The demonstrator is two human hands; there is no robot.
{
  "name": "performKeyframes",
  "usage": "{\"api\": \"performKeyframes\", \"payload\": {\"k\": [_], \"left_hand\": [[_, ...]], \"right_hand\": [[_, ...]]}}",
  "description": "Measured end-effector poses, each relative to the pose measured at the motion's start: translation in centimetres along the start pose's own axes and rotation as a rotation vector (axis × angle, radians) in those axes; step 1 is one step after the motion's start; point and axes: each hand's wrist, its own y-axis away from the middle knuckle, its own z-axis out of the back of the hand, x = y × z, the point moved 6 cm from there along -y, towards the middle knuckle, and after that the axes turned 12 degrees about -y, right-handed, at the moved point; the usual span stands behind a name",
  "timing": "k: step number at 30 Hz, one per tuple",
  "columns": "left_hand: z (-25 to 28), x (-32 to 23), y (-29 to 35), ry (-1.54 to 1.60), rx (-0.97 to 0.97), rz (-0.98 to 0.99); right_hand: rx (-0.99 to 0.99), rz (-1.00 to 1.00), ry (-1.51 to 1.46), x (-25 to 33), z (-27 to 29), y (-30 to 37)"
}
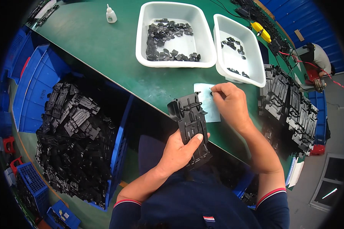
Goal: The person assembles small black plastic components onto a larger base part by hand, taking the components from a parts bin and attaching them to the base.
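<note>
**Ribbed black plastic part in L hand, lower left of pale-blue rectangular sheet**

L thumb clamped on part's face, other fingers mostly hidden behind it. Part tilted up, upper end overlapping sheet's L edge in view. R hand at sheet's upper R: thumb + index tips together on tiny dark piece; exact shape unclear.

Above sheet: large white plastic tub w/ small flat black pieces; narrower white tub to upper R. Stacked similar black parts well R.

Handling (est.): part prob. light, stiff, slightly slick; thin tabs may snap. Hold long edges, mid-length. Tiny piece droppable; fingertip pinch only.
</note>
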Motion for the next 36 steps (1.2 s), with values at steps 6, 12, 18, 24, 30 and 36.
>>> {"api": "performKeyframes", "payload": {"k": [6,12,18,24,30,36], "left_hand": [[-0.2,0.0,0.0,-0.035,-0.005,-0.01],[-0.1,0.1,0.1,0.0,-0.017,-0.003],[-1.0,-0.8,0.6,0.019,-0.07,-0.055],[-2.5,-2.2,1.5,-0.067,-0.044,-0.125],[-3.5,-2.9,2.3,-0.21,-0.066,-0.187],[-4.2,-3.7,2.7,-0.339,-0.097,-0.265]], "right_hand": [[-0.069,0.37,0.2,1.9,-0.6,0.2],[-0.171,0.742,0.218,4.6,0.6,1.8],[-0.22,1.032,0.19,7.2,3.6,6.0],[-0.192,1.057,0.147,8.7,4.7,8.4],[-0.176,1.046,0.073,9.4,4.8,9.6],[-0.171,0.921,-0.067,10.1,3.9,9.9]]}}
